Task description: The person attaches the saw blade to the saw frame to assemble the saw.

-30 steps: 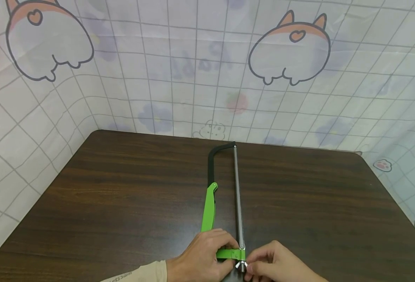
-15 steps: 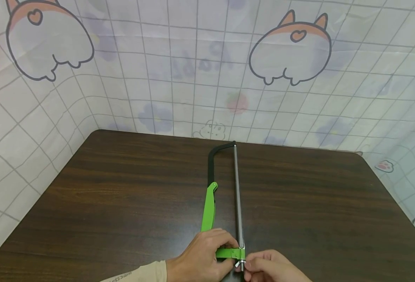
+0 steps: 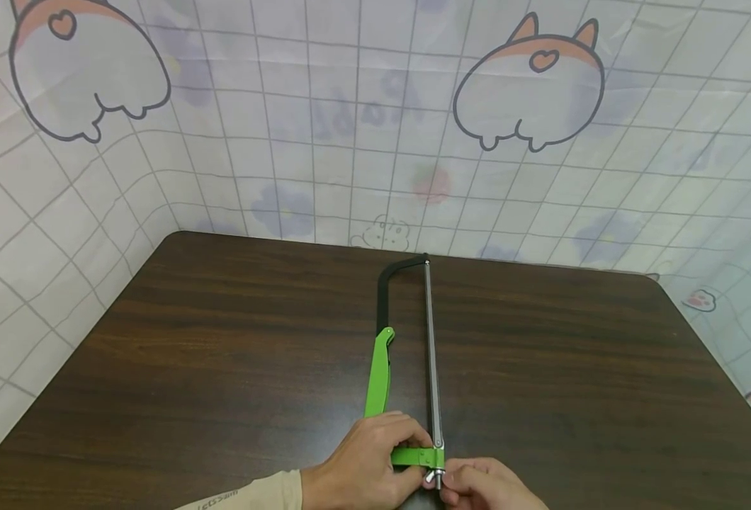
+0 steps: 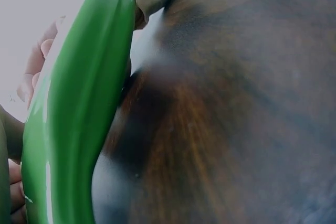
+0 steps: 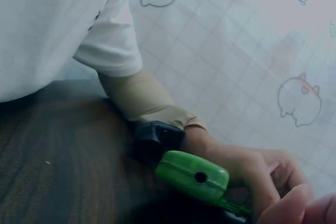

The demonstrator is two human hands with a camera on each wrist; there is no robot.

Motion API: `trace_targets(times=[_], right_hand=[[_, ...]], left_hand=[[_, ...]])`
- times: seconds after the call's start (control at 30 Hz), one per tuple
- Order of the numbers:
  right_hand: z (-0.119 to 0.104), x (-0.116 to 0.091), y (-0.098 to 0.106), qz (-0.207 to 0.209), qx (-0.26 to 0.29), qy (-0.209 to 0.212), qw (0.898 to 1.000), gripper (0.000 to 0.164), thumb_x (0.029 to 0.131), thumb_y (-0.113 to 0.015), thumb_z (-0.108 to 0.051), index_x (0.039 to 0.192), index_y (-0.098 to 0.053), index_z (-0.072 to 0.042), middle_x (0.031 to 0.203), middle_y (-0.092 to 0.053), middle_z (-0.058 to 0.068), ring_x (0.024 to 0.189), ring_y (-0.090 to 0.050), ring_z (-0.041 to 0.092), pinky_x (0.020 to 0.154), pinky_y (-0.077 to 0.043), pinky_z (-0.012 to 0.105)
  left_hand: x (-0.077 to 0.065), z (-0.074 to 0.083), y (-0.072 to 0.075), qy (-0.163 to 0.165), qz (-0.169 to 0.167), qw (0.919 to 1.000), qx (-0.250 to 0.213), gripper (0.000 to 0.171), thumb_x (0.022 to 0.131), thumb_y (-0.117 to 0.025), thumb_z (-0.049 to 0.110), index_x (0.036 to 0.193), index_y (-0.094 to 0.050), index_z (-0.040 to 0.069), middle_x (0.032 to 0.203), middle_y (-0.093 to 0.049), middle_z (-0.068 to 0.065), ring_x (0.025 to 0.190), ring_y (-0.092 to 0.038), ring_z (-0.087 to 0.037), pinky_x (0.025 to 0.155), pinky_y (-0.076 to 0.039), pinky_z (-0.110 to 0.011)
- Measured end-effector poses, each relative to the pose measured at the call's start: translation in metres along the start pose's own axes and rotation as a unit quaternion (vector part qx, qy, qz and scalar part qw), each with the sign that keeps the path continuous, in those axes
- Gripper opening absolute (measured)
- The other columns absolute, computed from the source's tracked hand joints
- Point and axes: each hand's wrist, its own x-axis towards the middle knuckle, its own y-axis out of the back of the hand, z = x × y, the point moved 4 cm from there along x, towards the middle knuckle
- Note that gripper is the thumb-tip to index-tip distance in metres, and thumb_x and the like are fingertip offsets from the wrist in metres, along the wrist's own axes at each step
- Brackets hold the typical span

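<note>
A hacksaw [image 3: 378,375] with a green and black frame lies on the table, its silver blade [image 3: 431,354] pointing away from me. My left hand [image 3: 372,464] grips the green frame near its close end, fingers and thumb about the short green bracket [image 3: 410,457]. Just below that bracket, my right hand [image 3: 490,485] pinches the small silver wing nut [image 3: 431,477] between thumb and fingers. In the left wrist view the green handle [image 4: 86,87] fills the left side. The right wrist view shows the handle's rounded end [image 5: 189,174] with a dark hole, and the left hand [image 5: 247,166] beyond it.
The dark wood-grain table [image 3: 222,340] has rounded far corners. A white grid-patterned cloth with cartoon animals [image 3: 528,92] hangs behind it and along both sides. A black wrist device [image 5: 157,137] sits on the left forearm.
My right fingers have rolled downward and shifted slightly left around the wing nut, whose wings now stand at a different angle. The left hand and hacksaw stay in place.
</note>
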Motion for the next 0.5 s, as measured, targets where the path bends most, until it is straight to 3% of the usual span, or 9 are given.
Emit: trace_targets(times=[0.3, 0.5], right_hand=[[0.002, 0.000, -0.006, -0.063, 0.046, 0.050, 0.996, 0.031, 0.108, -0.038, -0.017, 0.112, -0.069, -0.017, 0.085, -0.053, -0.011, 0.064, -0.035, 0.002, 0.060, -0.028, 0.019], [0.004, 0.000, -0.013, -0.102, 0.101, 0.063, 0.988, 0.025, 0.109, -0.045, -0.023, 0.118, -0.066, -0.016, 0.080, -0.049, -0.014, 0.061, -0.029, 0.003, 0.058, -0.022, 0.020]], left_hand=[[-0.001, -0.001, 0.000, 0.008, 0.001, 0.9996, -0.027, 0.017, 0.087, -0.074, 0.007, 0.097, -0.070, 0.020, 0.087, -0.068, 0.009, 0.077, -0.049, 0.008, 0.070, -0.045, -0.008], [-0.001, 0.000, 0.001, -0.005, 0.005, 0.9994, -0.034, 0.016, 0.088, -0.074, 0.008, 0.098, -0.070, 0.020, 0.087, -0.068, 0.009, 0.077, -0.050, 0.009, 0.069, -0.046, -0.008]])
